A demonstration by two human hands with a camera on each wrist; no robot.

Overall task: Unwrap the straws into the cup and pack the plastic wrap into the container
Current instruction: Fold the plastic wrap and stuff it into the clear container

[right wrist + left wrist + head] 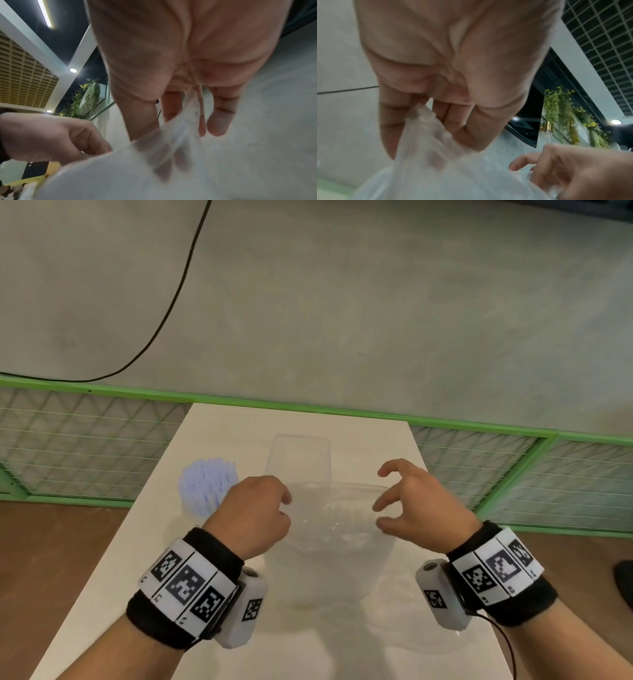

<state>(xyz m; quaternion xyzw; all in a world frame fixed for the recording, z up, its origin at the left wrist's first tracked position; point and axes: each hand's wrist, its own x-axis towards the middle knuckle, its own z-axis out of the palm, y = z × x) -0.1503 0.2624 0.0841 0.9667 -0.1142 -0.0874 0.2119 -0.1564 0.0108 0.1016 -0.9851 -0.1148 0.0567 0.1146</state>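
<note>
On worktop at left: straws upright in cup. Left hand pinches wrap; right hand pinches its other edge, wrap stretched between. Container behind.

Clear wrap held up, straws upright in cup.

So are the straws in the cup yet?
Yes: the straws stand upright, bunched inside the cup, left of the left hand.
</note>
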